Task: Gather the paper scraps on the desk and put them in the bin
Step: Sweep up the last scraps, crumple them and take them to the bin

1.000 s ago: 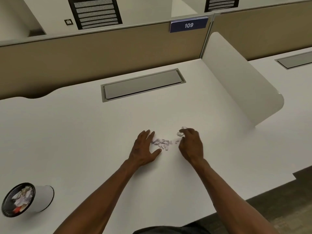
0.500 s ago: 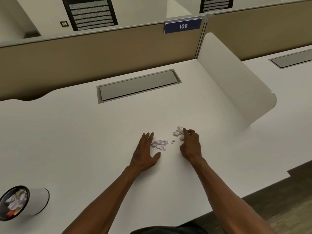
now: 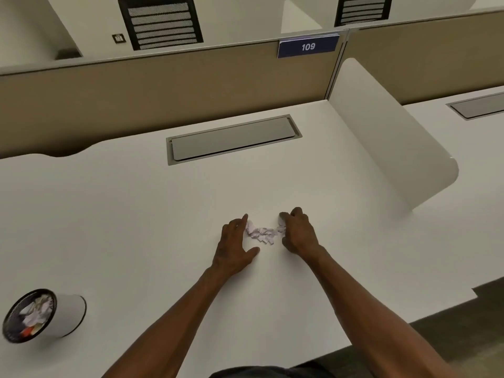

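- One bin sat at the far left of the desk, a small white cylinder with a dark round rim, well apart from my hands; crumpled white paper and a bit of red showed inside it, though its contents were too small to sort out
- One grey rectangular hatch lay set flush into the smooth white desk, past my hands toward the tan partition
- My left hand lay flat on the desk, fingers straight and together, thumb spread, holding nothing; the fingertips touched the left edge of the scraps
- One loose heap of paper scraps lay between my two hands, small crumpled white pieces with a faint lilac tint; they overlapped too much for me to count them
- My right hand was curled at the heap's right edge, fingers bent down onto the desk; a few white scraps showed against its fingers, but I could not tell whether it pinched them or only pressed against them
- One blue sign reading 109 was fixed to the partition's top edge
- One white rounded divider panel stood upright at the desk's right side
- Two black slatted chair backs showed beyond the partition, both cut off by the frame's top
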Demonstrator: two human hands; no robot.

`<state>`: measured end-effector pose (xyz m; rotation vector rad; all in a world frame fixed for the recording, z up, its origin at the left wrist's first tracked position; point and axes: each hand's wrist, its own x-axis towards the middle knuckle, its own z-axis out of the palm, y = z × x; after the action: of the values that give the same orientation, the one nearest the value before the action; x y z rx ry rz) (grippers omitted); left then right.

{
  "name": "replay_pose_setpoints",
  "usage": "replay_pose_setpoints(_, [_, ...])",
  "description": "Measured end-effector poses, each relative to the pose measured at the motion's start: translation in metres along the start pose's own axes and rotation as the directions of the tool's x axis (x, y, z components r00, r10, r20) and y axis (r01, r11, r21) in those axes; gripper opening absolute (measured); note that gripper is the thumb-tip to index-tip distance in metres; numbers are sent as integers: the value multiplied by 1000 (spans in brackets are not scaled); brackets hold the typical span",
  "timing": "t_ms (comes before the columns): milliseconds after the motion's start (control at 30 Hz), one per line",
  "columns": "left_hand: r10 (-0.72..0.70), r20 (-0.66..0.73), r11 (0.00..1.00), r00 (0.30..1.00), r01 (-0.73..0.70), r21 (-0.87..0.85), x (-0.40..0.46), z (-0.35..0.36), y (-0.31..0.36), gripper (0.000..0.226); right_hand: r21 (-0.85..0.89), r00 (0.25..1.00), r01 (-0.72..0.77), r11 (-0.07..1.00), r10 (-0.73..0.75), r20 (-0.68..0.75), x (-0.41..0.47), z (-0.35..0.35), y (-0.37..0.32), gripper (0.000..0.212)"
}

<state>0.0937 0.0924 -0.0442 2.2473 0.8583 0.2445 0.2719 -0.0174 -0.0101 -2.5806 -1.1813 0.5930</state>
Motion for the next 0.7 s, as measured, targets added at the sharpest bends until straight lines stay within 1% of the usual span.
replay_pose_setpoints(100, [-10, 2, 1000, 1000, 10, -4, 0, 0, 1, 93, 51, 999, 48, 998, -49, 4, -13, 13, -12, 44])
replay_pose_setpoints(200, [0, -13, 1000, 1000, 0, -27, 0, -2, 3, 90, 93, 993, 96, 991, -103, 65, -19, 16, -23, 66])
replay_pose_setpoints(267, [4, -17, 1000, 1000, -4, -27, 0, -5, 4, 91, 140, 993, 100, 985, -107, 46, -20, 12, -24, 71])
replay_pose_setpoints(300, [2, -11, 1000, 1000, -2, -27, 0, -7, 3, 93, 160, 996, 87, 983, -88, 2, -21, 8, -23, 71])
replay_pose_setpoints(367, [-16, 18, 1000, 1000, 16, -20, 1, -11, 2, 99, 175, 996, 19, 984, -2, -92, -21, 0, -17, 71])
replay_pose_setpoints(400, [-24, 39, 1000, 999, 24, -7, 1, -13, 1, 104, 168, 993, -30, 985, 48, -107, -21, -3, -14, 70])
replay_pose_setpoints(433, [-31, 61, 999, 998, 31, 10, 2, -14, 0, 109, 146, 992, -78, 986, 90, -84, -21, -6, -10, 69])
replay_pose_setpoints(500, [-46, 109, 998, 993, 41, 53, 5, -16, 1, 116, 44, 993, -115, 992, 113, 45, -19, -10, -6, 74])
replay_pose_setpoints(533, [-56, 135, 996, 989, 46, 77, 7, -17, 3, 118, -2, 989, -91, 996, 90, 115, -19, -11, -6, 79])
replay_pose_setpoints(600, [-70, 175, 991, 982, 48, 125, 12, -17, 8, 119, -25, 979, -11, 1000, 16, 202, -16, -11, -9, 88])
replay_pose_setpoints(633, [-70, 190, 989, 979, 43, 144, 15, -17, 11, 118, -16, 976, 20, 1000, -16, 217, -15, -10, -13, 89])
replay_pose_setpoints(700, [-63, 210, 987, 976, 29, 161, 17, -17, 16, 115, -1, 976, 66, 998, -65, 209, -13, -7, -20, 80])
